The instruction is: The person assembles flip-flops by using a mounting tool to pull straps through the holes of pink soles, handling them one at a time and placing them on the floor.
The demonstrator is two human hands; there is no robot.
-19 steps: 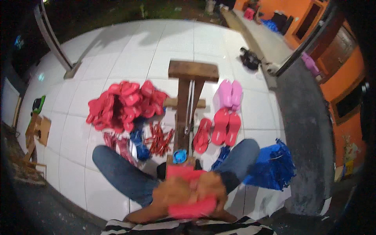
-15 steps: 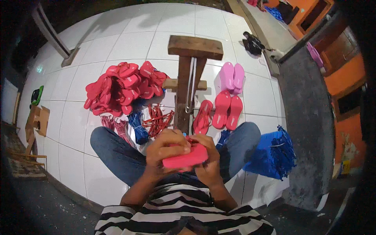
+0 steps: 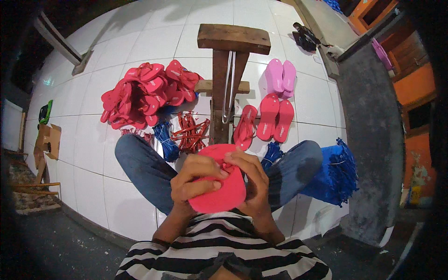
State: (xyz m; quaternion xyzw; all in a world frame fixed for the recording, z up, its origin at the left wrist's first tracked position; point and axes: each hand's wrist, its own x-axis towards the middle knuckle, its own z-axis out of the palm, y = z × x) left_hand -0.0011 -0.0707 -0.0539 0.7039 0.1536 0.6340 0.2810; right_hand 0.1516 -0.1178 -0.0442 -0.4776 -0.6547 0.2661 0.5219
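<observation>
A pinkish-red flip-flop sole [image 3: 215,199] is held in front of my striped shirt, its broad face turned up. My left hand [image 3: 193,179] is closed around its left side, thumb and fingers on the upper face. My right hand [image 3: 254,179] grips the right side, fingertips pressed near the sole's middle at a small red piece, perhaps a strap end; the fingers partly hide it. Just beyond my hands lie a bundle of red straps [image 3: 190,131] and a strapped red flip-flop [image 3: 245,127]. A wooden T-shaped stand [image 3: 219,84] rises ahead, with a long metal rod [image 3: 228,88] against it.
A heap of red soles [image 3: 144,93] lies left of the stand. Blue straps [image 3: 165,142] are bundled near my left knee, with a larger blue bundle [image 3: 331,175] beyond my right knee. Red soles [image 3: 275,119] and pink soles [image 3: 281,77] lie to the right. A torn cardboard box [image 3: 48,142] stands far left.
The sole has been tilted so its broad face now shows more fully. My right fingers have shifted onto its upper face. The whole view has moved slightly.
</observation>
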